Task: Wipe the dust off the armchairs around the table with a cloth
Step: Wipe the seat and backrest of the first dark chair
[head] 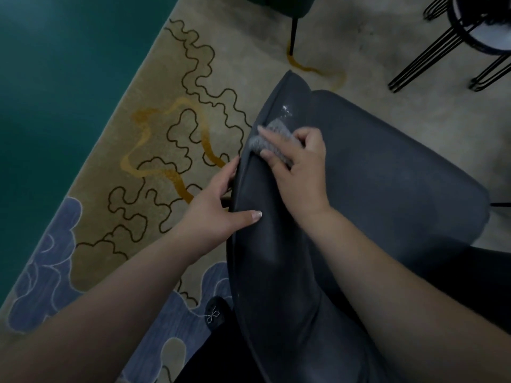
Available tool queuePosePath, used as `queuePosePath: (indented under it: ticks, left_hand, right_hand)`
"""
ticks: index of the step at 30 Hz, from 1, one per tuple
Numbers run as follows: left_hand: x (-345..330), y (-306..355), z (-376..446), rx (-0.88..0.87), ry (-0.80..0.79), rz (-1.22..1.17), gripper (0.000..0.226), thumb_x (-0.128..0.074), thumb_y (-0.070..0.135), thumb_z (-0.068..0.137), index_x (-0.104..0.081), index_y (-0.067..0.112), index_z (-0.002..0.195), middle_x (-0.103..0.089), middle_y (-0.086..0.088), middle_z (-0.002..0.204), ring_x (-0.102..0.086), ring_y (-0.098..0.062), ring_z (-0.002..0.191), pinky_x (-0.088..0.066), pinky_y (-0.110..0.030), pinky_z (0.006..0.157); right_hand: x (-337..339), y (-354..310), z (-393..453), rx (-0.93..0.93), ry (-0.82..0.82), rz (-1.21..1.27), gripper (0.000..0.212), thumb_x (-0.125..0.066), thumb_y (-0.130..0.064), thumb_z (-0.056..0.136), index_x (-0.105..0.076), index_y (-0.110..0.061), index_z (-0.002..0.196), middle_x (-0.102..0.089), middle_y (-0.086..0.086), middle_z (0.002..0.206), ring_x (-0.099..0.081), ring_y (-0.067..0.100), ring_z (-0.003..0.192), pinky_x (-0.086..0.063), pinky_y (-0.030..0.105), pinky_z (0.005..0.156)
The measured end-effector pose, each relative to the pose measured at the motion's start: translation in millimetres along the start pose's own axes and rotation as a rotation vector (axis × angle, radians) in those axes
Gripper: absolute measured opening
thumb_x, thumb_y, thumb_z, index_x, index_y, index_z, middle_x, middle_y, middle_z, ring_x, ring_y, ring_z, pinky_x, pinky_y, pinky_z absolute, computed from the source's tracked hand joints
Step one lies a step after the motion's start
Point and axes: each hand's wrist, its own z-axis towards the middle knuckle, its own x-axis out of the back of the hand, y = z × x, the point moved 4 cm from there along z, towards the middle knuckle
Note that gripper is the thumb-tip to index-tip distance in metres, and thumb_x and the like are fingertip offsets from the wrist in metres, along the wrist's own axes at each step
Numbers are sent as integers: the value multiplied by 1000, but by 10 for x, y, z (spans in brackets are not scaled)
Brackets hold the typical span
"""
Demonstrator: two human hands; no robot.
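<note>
On the armchair (373, 172), the right hand (298, 158) half hides the cloth (272, 134).

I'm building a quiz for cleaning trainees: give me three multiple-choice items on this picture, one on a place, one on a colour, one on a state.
1. Where is the cloth?
A. on the rug
B. on the armchair's upper edge
C. on the wire-legged table

2. What colour is the cloth?
A. grey
B. yellow
C. red

3. What is the left hand doing?
A. hanging free
B. holding a second cloth
C. gripping the armchair's edge

Answers:
1 B, since the right hand presses it on the dark armchair near its top edge.
2 A, since grey fabric shows between the fingers.
3 C, since its thumb lies on the front and its fingers wrap behind the edge.
</note>
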Motion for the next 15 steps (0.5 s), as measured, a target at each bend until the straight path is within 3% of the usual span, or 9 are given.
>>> queuePosePath:
  ticks: [3, 7, 11, 15]
  left_hand:
    - [4, 6, -2, 11, 10, -4, 97, -80, 13, 74, -24, 44, 147, -49, 23, 135, -54, 9, 112, -47, -10, 82]
    - [20, 17, 1, 14, -12, 24, 98, -80, 16, 75, -22, 42, 148, -46, 21, 139, -50, 6, 118, -44, -19, 94]
    - [7, 14, -13, 30, -5, 9, 98, -80, 16, 74, -22, 44, 148, -46, 24, 138, -51, 10, 114, -45, -7, 83]
    - [-13, 38, -21, 23, -13, 10, 97, -79, 14, 75, -22, 40, 149, -47, 20, 139, -52, 7, 115, -46, -8, 83]
  right_hand:
    - [29, -27, -222, 38, -19, 22, 35, -66, -27, 86, -64, -35, 120, -37, 3, 101, -44, 25, 95, -42, 33, 93]
    - [13, 47, 273, 51, 3, -41, 34, -68, -25, 86, -66, -30, 119, -36, 5, 100, -45, 29, 97, -40, 32, 94]
    - [3, 40, 370, 83, 34, -29, 34, -68, -23, 86, -66, -27, 120, -37, 6, 101, -45, 29, 97, -38, 29, 95]
    - [14, 28, 3, 110, 38, -11, 35, -67, -22, 87, -65, -27, 122, -38, 7, 100, -44, 27, 94, -40, 32, 93]
